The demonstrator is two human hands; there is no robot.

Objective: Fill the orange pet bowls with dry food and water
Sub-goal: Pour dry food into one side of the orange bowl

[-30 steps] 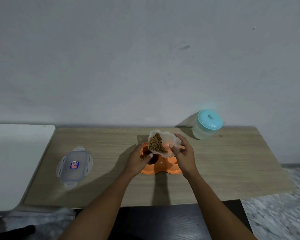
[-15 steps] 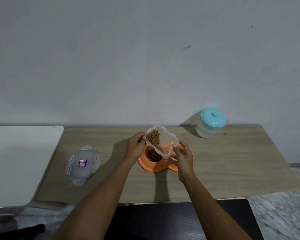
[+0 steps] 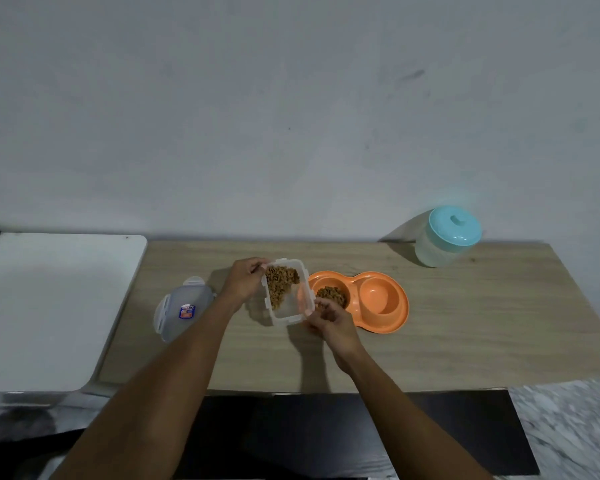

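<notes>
An orange double pet bowl lies on the wooden table. Its left well holds a small heap of brown kibble; its right well looks dry. Just left of the bowl is a clear plastic food container, partly filled with kibble and nearly level. My left hand grips its far left corner. My right hand holds its near right corner with curled fingers, over the bowl's left rim. A clear jar with a turquoise lid stands at the table's back right.
The container's clear lid with a blue label lies on the table to the left. A white table adjoins the wooden table on the left. The wall runs close behind. A dark surface sits below the front edge.
The container was tilted over the bowl's left well, pouring kibble; now it has moved left off the bowl and come back level. The view has shifted left.
</notes>
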